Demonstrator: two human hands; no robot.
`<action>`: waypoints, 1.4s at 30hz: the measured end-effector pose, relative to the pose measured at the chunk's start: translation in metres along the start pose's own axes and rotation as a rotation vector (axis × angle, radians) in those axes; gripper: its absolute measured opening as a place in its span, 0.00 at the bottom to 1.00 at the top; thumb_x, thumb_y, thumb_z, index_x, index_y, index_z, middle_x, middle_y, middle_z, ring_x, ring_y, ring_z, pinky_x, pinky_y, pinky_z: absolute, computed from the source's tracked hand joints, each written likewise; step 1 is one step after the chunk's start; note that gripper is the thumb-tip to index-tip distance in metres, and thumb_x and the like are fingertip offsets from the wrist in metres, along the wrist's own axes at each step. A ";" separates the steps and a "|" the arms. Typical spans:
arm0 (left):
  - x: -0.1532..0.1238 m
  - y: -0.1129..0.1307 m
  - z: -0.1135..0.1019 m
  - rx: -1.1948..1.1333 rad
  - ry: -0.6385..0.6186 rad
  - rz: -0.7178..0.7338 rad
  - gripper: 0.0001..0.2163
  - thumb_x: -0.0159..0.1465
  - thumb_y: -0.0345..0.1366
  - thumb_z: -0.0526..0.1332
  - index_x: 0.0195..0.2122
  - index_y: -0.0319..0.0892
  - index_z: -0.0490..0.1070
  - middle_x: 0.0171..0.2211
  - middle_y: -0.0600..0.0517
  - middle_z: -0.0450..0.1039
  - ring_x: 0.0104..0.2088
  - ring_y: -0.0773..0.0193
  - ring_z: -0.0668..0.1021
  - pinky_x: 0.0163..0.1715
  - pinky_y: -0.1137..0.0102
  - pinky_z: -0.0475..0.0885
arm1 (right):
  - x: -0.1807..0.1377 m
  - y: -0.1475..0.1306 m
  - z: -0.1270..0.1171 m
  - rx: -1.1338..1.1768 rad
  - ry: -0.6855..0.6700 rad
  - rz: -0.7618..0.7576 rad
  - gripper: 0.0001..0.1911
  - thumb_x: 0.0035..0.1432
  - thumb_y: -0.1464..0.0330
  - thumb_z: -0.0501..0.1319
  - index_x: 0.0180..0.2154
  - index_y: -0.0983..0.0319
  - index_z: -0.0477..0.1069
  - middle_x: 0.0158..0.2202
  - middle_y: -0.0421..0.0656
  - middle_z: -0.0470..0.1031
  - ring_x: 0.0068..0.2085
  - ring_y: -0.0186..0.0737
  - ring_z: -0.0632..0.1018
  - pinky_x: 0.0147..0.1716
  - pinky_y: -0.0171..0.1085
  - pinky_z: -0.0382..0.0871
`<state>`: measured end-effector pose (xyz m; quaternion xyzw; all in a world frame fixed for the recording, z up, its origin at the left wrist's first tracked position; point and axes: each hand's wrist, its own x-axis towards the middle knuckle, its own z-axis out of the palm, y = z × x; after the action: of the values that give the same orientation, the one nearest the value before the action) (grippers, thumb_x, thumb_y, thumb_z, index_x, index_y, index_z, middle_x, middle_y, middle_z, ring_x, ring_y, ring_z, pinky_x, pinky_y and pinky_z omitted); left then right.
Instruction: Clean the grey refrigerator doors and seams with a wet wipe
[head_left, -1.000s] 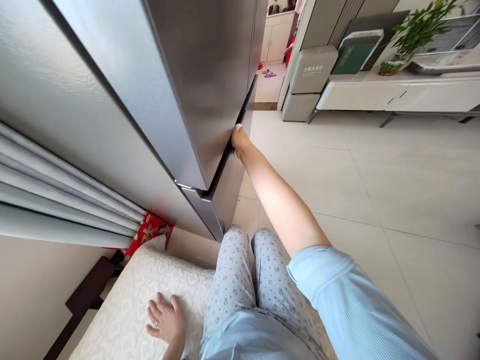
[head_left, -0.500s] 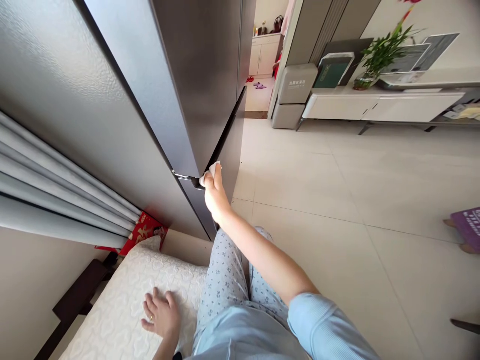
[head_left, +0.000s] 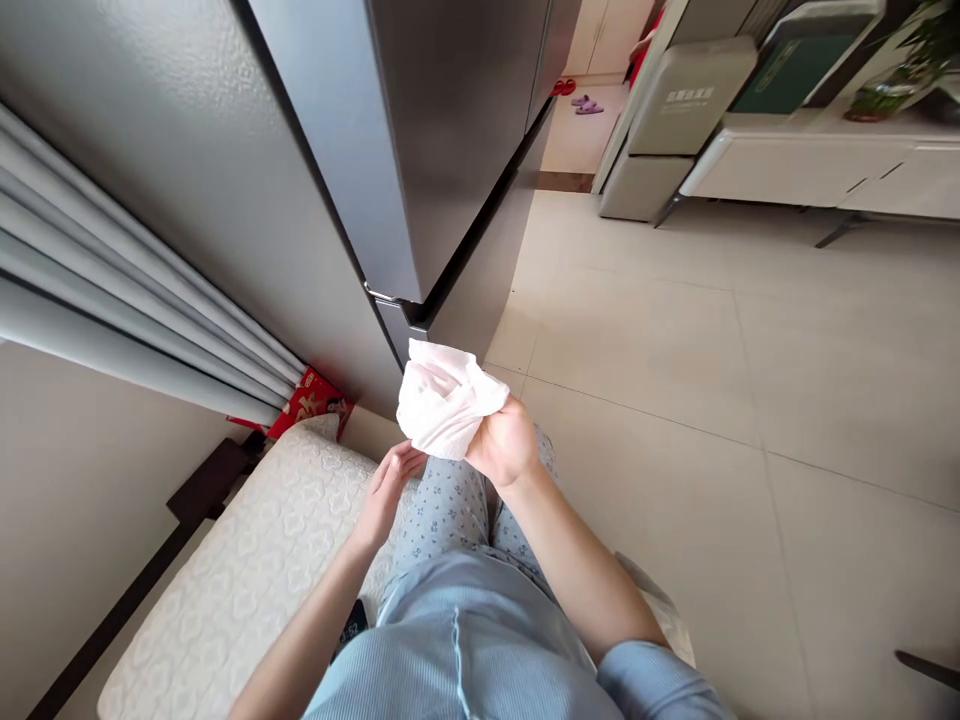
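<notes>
The right hand (head_left: 510, 445) grips a white cloth (head_left: 441, 402) beside the straight-fingered left hand (head_left: 390, 487); a vase (head_left: 881, 98) holds greenery (head_left: 930, 45).

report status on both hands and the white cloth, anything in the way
Right hand holds white cloth, grip partly hidden. Left hand open beside it, contact unclear. Cloth crumpled, above patterned trousers. No obstruction visible.

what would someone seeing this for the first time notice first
The crumpled white cloth near the middle of the picture, held in the right hand, with the left hand close to its lower left edge. Just beyond it, the big grey fridge fills much of the upper left and centre. A bright red box stands out at the far end of the pale quilted cover.
</notes>
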<state>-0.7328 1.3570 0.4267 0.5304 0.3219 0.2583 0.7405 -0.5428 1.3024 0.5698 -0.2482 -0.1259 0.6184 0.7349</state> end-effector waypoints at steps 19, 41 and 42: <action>0.004 0.073 0.082 -0.160 0.129 0.186 0.29 0.72 0.59 0.56 0.65 0.44 0.70 0.67 0.46 0.66 0.70 0.54 0.66 0.74 0.60 0.58 | -0.019 0.029 -0.002 0.151 0.085 0.022 0.30 0.71 0.49 0.44 0.59 0.59 0.71 0.58 0.48 0.77 0.61 0.44 0.76 0.66 0.54 0.70; -0.019 -0.041 -0.186 0.703 1.393 -0.403 0.34 0.71 0.39 0.47 0.73 0.20 0.49 0.75 0.28 0.37 0.76 0.39 0.43 0.72 0.42 0.37 | 0.092 -0.006 -0.027 -1.646 -0.160 -0.381 0.24 0.71 0.61 0.53 0.66 0.46 0.67 0.71 0.30 0.61 0.76 0.35 0.56 0.80 0.50 0.33; -0.026 -0.047 -0.194 0.695 1.467 -0.454 0.34 0.71 0.39 0.46 0.72 0.17 0.48 0.74 0.25 0.38 0.76 0.37 0.44 0.71 0.39 0.38 | 0.094 -0.003 -0.030 -1.608 -0.161 -0.352 0.24 0.72 0.62 0.52 0.66 0.45 0.65 0.72 0.28 0.58 0.76 0.33 0.55 0.80 0.49 0.30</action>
<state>-0.8933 1.4438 0.3425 0.3483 0.8814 0.2686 0.1721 -0.5058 1.3873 0.5345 -0.6298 -0.6193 0.2314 0.4077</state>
